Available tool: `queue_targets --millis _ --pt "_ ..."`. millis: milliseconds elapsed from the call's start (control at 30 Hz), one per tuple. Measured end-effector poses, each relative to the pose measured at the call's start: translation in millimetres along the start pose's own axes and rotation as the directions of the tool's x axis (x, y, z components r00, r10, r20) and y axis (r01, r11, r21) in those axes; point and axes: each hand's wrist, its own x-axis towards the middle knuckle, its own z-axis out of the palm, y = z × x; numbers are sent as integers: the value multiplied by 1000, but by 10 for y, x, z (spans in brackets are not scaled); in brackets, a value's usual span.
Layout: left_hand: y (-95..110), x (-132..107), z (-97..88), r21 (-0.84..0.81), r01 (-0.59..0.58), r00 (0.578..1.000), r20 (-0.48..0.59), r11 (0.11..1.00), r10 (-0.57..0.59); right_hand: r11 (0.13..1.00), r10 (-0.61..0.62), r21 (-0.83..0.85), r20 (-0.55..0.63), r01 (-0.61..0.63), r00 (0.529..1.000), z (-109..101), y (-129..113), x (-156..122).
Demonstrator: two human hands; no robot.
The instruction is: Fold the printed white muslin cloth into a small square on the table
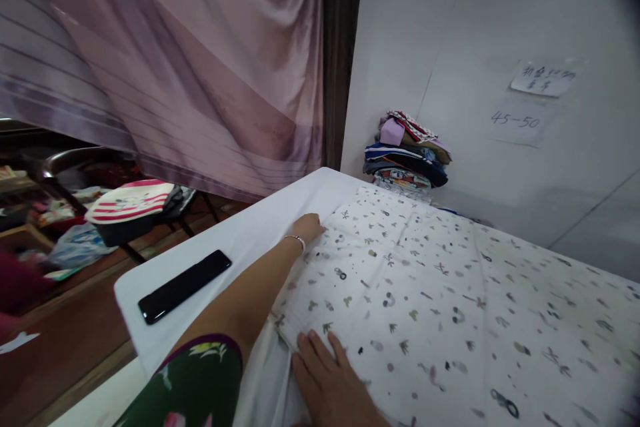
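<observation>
White cloth (450,293); wall label (517,121) "45-50".

White table (260,230): patterned sheet (450,307), black phone (184,285), folded clothes stack (407,157) at far edge.

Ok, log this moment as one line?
left hand: on printed cloth far edge | right hand: flat on near edge | phone: on white table beside cloth | folded clothes stack: far corner

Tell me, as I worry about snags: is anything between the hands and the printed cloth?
Nothing visible. The left hand and the right hand both rest directly on the printed cloth; the black phone lies apart on the white table, left of it.
</observation>
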Motion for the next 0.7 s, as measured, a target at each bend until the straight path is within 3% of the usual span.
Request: queue_targets --millis 233,500,700 --pt "-56 73 42 -69 -18 1000 -3 997 18 998 -17 -63 -51 14 999 84 25 -5" --pt "-56 334 -97 -58 19 987 161 998 -10 997 -5 -73 -24 3 1000 57 11 1" --pt "-6 481 -109 -30 38 978 208 999 -31 994 -18 -111 -28 14 999 54 5 3"
